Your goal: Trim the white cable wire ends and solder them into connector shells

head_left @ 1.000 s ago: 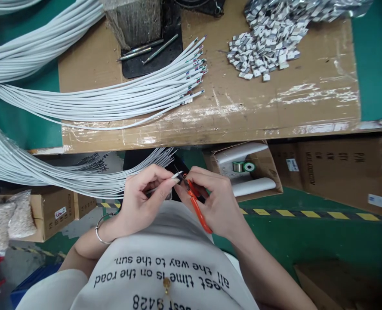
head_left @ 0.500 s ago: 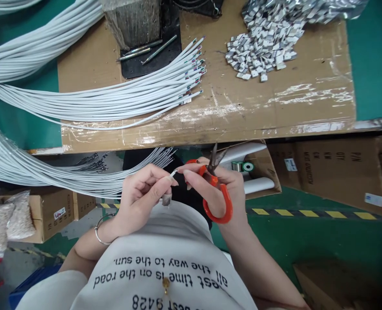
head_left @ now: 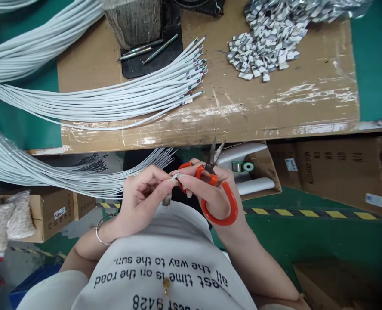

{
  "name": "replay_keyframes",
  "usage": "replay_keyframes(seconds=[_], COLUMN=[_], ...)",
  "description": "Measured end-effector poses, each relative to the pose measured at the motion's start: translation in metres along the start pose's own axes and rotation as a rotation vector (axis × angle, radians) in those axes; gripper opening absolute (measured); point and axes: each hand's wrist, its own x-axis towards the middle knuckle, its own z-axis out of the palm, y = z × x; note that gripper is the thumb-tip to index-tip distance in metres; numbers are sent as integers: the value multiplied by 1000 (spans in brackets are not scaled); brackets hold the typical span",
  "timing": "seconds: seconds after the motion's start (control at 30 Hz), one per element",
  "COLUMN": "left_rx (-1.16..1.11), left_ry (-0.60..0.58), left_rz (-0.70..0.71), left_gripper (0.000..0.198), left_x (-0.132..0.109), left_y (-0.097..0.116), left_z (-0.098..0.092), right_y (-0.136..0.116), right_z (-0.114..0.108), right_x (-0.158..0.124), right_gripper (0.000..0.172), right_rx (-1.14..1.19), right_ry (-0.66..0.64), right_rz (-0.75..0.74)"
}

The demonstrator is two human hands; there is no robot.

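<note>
My left hand [head_left: 147, 191] pinches a white cable [head_left: 174, 176] close to its tip, thumb on top. Meeting it from the right, my right hand [head_left: 210, 189] has its thumb and forefinger at that same tip. Scissors [head_left: 221, 202] with orange handles hang on my right hand, the thumb through one loop and the blades pointing up and slightly apart, away from the cable. A small greyish piece [head_left: 167, 199], too unclear to name, shows below my left fingers. The fine wires at the tip are mostly hidden by my fingertips.
White cables [head_left: 129, 105] lie bundled across the cardboard-covered table [head_left: 275, 103]. Small white connectors [head_left: 265, 51] are heaped at the back right. A wooden block [head_left: 134, 23] and metal rods [head_left: 160, 49] stand behind the cables. Below the table edge sits a box with solder spools [head_left: 248, 166].
My right hand has shifted slightly left and closed in on the cable tip, the scissors moving with it. My left thumb has slid toward the tip. The view has shifted a little.
</note>
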Motion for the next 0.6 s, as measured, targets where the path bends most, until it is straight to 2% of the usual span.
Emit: replay_keyframes(seconds=[0.13,0.3,0.5,0.6], left_rx=[104,144,-99,-175], left_ry=[10,-5,-83,-89], left_rz=[12,-73,-256,-305], left_gripper=[22,30,30,28], left_x=[0,0,-2,-2], left_y=[4,4,4,6], left_z=[2,0,-5,-6], right_y=[-12,-24,-18,-17], right_z=[-5,-9,-13,-14], right_x=[-2,-5,-2,-2], right_gripper=[9,17,14,15], right_rx=[-145,-358,-190,-185], right_ry=[-7,14,-82,-89], right_rz=[-35,-81,-101,-104])
